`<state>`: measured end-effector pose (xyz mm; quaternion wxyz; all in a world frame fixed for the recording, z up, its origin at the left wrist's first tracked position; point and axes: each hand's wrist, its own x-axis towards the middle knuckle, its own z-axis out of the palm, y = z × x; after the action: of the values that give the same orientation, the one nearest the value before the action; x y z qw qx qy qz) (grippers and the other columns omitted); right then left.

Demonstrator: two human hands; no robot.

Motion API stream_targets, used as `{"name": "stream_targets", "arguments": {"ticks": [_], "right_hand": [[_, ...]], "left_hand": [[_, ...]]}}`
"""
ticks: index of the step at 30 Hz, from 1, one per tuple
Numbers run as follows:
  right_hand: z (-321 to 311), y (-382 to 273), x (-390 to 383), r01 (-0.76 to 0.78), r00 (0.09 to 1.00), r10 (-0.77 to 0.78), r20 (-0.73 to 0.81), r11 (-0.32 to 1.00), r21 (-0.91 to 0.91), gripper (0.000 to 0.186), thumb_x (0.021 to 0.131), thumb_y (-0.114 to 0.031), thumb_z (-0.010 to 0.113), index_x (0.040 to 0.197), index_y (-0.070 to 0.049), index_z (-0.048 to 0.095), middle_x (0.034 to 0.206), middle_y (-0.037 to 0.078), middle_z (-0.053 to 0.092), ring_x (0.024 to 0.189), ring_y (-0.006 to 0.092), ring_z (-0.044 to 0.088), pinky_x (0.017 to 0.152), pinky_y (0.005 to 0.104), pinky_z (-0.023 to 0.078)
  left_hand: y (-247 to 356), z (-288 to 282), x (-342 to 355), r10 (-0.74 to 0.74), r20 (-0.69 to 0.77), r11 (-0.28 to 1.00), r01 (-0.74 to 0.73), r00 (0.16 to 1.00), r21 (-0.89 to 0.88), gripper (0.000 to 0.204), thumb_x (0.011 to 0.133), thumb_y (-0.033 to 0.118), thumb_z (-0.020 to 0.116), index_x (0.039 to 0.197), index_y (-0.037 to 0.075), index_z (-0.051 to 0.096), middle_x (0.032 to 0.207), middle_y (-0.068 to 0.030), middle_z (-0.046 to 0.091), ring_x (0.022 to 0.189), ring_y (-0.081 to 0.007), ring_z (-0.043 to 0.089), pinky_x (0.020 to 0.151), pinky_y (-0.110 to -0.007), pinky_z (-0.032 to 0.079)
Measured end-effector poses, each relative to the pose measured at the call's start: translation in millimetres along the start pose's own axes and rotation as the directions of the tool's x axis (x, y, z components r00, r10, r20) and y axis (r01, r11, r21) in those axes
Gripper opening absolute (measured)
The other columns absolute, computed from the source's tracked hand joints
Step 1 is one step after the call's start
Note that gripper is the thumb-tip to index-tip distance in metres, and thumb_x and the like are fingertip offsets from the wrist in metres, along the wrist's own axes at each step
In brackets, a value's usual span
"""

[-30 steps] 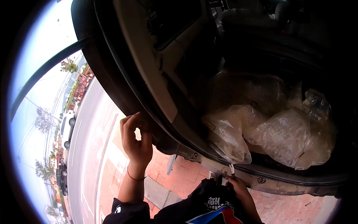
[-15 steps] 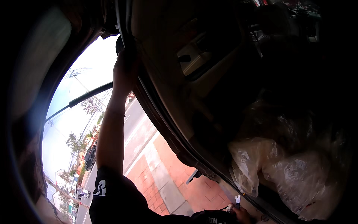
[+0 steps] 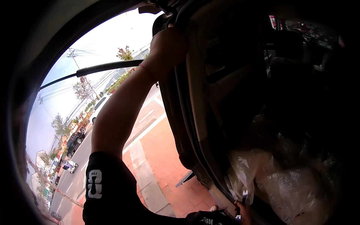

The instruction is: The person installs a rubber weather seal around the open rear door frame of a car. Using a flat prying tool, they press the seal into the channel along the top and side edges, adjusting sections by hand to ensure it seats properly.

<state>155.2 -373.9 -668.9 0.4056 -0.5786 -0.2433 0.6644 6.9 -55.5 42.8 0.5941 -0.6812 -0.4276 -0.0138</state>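
My left arm reaches up across the rear opening of a vehicle. My left hand [image 3: 167,45] is at the upper corner of the opening, its fingers curled by the dark edge and next to a black ribbed cable sleeve [image 3: 171,19]; what they grip is lost in shadow. Low on the right, my right hand [image 3: 244,213] is closed around a small tool [image 3: 245,193] with a pale, notched tip. This hand is beside the lower door frame and crumpled clear plastic sheeting [image 3: 277,183]. A black rubber seal [image 3: 183,101] runs down along the opening.
A black gas strut [image 3: 108,67] crosses behind my left arm. Inside, the dark cabin holds seats [image 3: 287,62]. Outside are red and grey paving [image 3: 161,150], a road, a dark parked car [image 3: 76,141], a white car [image 3: 99,107] and a scooter [image 3: 69,165].
The view has shifted, so the opening's edge and my left hand appear farther right. My left hand stays at the upper corner. My right hand and its tool appear closer to the plastic sheeting.
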Motion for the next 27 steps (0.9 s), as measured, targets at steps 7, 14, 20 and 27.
{"name": "stream_targets", "arguments": {"ticks": [7, 14, 20, 27], "right_hand": [[49, -118, -58, -0.024, 0.998, 0.007, 0.064, 0.961, 0.274, 0.036, 0.098, -0.029, 0.061, 0.115, 0.002, 0.069, 0.071, 0.010, 0.064, 0.051, 0.0163, 0.057, 0.045, 0.0328, 0.049], [89, -152, -78, 0.119, 0.992, -0.112, -0.066, 0.984, 0.131, 0.027, 0.100, -0.026, 0.066, 0.111, -0.002, 0.067, 0.073, 0.008, 0.064, 0.051, 0.0147, 0.056, 0.045, 0.0311, 0.048], [89, -134, -87, 0.039, 0.998, -0.033, -0.061, 0.995, 0.096, 0.027, 0.100, -0.025, 0.066, 0.115, -0.002, 0.068, 0.076, 0.007, 0.064, 0.051, 0.0146, 0.056, 0.044, 0.0316, 0.048], [88, -123, -88, 0.035, 0.999, -0.034, -0.031, 0.999, 0.042, 0.025, 0.100, -0.024, 0.066, 0.114, -0.003, 0.067, 0.075, 0.006, 0.063, 0.051, 0.0133, 0.056, 0.045, 0.0304, 0.047]], "left_hand": [[-8, 4, 6, -0.305, -0.045, 0.602, 0.156, 0.951, -0.783, 0.052, 0.090, 0.041, 0.071, 0.114, -0.004, 0.066, 0.108, -0.0296, 0.072, 0.101, -0.0401, 0.072, 0.083, -0.045, 0.060], [-7, 3, 0, -0.394, -0.179, 0.133, -0.137, 0.901, -0.982, 0.071, 0.094, 0.043, 0.071, 0.145, 0.000, 0.049, 0.131, -0.0283, 0.065, 0.124, -0.0410, 0.063, 0.104, -0.047, 0.051], [18, 15, 12, -0.528, 0.128, 0.048, 0.180, 0.839, -0.982, 0.057, 0.093, 0.039, 0.072, 0.127, -0.004, 0.056, 0.126, -0.0293, 0.064, 0.118, -0.0467, 0.063, 0.100, -0.049, 0.053], [4, 23, 18, -0.528, 0.148, 0.002, 0.175, 0.836, -0.985, 0.049, 0.088, 0.039, 0.076, 0.114, -0.002, 0.072, 0.114, -0.0259, 0.073, 0.114, -0.0379, 0.069, 0.098, -0.045, 0.054]]}}
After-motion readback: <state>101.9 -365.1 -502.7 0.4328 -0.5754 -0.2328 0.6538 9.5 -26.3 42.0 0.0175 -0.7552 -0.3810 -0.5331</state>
